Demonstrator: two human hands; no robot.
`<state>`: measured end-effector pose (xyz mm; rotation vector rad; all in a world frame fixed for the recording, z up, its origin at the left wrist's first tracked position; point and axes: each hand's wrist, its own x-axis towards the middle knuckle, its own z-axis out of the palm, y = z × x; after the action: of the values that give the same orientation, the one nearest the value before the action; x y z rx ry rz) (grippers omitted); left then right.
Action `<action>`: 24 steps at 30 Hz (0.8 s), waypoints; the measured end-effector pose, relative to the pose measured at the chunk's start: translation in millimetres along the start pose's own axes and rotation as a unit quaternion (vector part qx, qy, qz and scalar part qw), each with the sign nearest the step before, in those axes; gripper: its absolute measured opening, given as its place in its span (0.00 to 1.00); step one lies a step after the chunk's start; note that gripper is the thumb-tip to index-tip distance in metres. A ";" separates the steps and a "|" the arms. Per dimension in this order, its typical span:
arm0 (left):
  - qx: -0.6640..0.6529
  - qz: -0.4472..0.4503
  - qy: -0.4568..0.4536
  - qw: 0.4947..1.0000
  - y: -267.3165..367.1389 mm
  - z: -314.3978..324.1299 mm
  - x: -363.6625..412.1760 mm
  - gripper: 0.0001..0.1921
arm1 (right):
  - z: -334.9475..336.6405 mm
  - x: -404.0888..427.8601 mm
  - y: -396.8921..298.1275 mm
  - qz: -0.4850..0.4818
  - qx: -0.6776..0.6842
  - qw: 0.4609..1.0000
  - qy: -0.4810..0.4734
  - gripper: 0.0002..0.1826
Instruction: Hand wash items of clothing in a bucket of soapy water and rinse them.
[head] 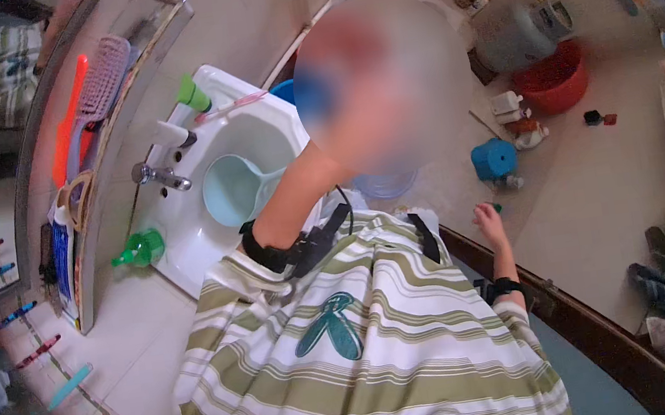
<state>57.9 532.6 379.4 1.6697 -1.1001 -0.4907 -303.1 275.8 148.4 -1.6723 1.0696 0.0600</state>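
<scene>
My left forearm [294,203], with a black strap at the elbow, reaches across the edge of a white washbasin [190,251]. My left hand lies inside a blurred patch, so its fingers and anything in them are hidden. Blurred red and blue shapes show in that patch. In the basin rests a pale blue water dipper [232,189], its handle pointing towards my arm. My right hand [489,223] hangs low on the right, fingers loosely bent. Beside its fingertips is a small dark green thing [498,208]; whether I hold it cannot be told.
A chrome tap [161,176], a green pump bottle [146,248] and a green tube [193,93] stand around the basin. The left shelf holds a purple hairbrush [104,77]. Across the floor are a blue container [494,159], a red tub [555,80] and a grey gas cylinder [512,39].
</scene>
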 end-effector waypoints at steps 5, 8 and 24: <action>0.115 -0.191 -0.227 0.948 -62.9 21.0 -43.1 0.24 | 19.8 -43.4 28.4 0.137 -0.019 0.990 -0.001 0.16; 0.096 -0.141 -0.180 0.969 -52.6 21.3 -47.5 0.24 | 28.1 -63.5 37.2 0.136 0.020 0.990 0.037 0.15; 0.083 -0.289 -0.253 0.920 -51.1 33.8 -61.8 0.22 | -31.6 -110.6 -20.8 0.019 -0.026 0.991 0.129 0.17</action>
<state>23.4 569.6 308.6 2.0856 -1.0060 -1.2972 -369.2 317.9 235.1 -1.7390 1.3022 -0.1079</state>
